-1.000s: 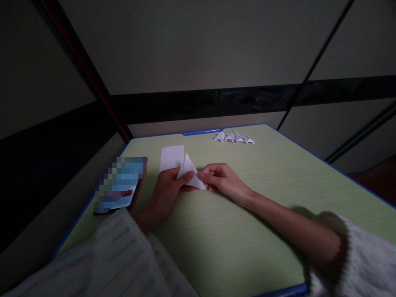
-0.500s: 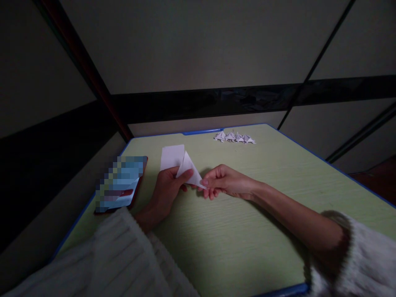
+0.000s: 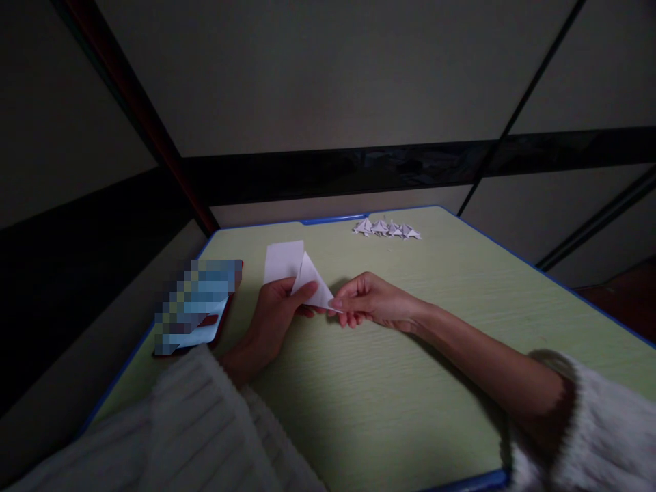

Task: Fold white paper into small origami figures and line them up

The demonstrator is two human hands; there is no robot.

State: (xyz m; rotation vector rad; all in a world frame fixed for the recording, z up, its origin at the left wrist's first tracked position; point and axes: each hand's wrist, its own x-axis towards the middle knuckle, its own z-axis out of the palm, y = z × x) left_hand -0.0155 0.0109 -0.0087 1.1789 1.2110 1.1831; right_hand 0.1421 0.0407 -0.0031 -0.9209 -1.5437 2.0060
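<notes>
A white paper folded into a triangle (image 3: 311, 283) is held just above the pale green table (image 3: 389, 383). My left hand (image 3: 274, 321) grips its left side, thumb on top. My right hand (image 3: 372, 301) pinches the triangle's right corner between thumb and fingers. Both sleeves are thick white knit. Behind the triangle a flat white paper sheet (image 3: 283, 260) lies on the table, partly covered by it.
A phone in a red case (image 3: 197, 304) lies at the table's left edge, screen lit. A row of several small folded white paper pieces (image 3: 387, 228) sits near the far edge. The table has a blue rim; dark wall panels stand behind.
My right hand has turned from resting on the table to a raised pinch at the triangle's right corner. The paper has lifted slightly. My left hand has barely moved.
</notes>
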